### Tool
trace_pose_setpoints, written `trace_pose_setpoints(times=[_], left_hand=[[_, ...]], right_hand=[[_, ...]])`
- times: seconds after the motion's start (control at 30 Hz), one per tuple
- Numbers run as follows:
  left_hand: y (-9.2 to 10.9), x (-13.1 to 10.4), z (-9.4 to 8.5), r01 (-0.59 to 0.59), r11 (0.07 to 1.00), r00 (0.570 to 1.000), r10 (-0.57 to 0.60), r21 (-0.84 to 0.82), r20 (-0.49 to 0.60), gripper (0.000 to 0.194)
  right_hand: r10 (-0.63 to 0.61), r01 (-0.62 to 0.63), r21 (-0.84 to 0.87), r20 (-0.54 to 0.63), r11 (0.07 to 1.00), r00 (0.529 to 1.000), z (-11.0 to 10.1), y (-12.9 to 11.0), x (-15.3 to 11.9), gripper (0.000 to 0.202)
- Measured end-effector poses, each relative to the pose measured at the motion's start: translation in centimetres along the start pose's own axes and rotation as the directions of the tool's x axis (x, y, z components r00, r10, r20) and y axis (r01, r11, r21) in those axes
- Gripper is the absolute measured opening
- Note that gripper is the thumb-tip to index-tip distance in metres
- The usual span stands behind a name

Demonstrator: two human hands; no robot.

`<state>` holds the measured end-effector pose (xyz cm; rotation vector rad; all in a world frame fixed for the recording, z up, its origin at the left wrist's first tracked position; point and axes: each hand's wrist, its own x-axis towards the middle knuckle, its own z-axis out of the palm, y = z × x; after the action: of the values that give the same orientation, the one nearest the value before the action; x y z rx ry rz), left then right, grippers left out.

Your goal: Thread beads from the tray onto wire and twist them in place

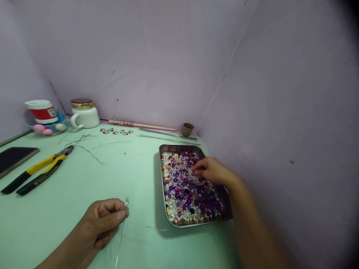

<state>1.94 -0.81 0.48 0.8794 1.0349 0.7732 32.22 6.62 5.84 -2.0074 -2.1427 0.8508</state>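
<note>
My left hand (105, 222) pinches a small beaded wire piece (126, 203) between thumb and fingertips, over the pale green tabletop. Two thin wire ends trail down from it toward the front. To the right stands a metal tray (168, 215) of mixed beads (183, 186), mostly purple and clear, with some red, black and yellow ones. My right hand (209, 169) reaches into the tray from the right, its fingers drawn together at the beads. Whether a bead sits between those fingertips is too small to make out.
Yellow-and-black pliers (46, 168) and a dark phone (17, 158) lie at left. Behind are a lidded white mug (86, 116), a red-and-white tub (43, 112), finished bead loops (116, 131), a wooden stick (154, 127), loose wires (168, 137) and a small brown pot (187, 129).
</note>
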Motion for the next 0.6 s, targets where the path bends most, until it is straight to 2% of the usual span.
trace_pose_setpoints(times=[0.1,0.17,0.27,0.47,0.6], left_hand=[[-0.1,0.0,-0.2,0.004,1.0,1.0,-0.004,0.005,0.001,0.022],[-0.3,0.0,-0.4,0.007,1.0,1.0,-0.007,0.006,0.0,0.021],[-0.4,0.0,-0.4,0.014,1.0,1.0,-0.014,0.012,-0.009,0.02],[0.0,-0.1,-0.1,0.007,1.0,1.0,-0.007,-0.003,-0.001,0.02],[0.1,-0.2,-0.1,0.01,1.0,1.0,-0.01,-0.007,0.002,0.021]], right_hand=[[-0.065,0.07,0.028,-0.148,0.997,0.987,0.3,0.1,0.5,0.029],[-0.09,0.096,0.036,-0.131,0.995,0.987,0.4,0.3,0.7,0.03],[-0.014,0.017,0.039,-0.084,0.999,0.996,0.4,0.8,0.7,0.031],[0.11,-0.108,0.024,-0.117,0.994,0.987,0.0,1.8,0.8,0.02],[0.194,-0.194,0.014,-0.077,0.981,0.978,0.3,1.9,0.9,0.012]])
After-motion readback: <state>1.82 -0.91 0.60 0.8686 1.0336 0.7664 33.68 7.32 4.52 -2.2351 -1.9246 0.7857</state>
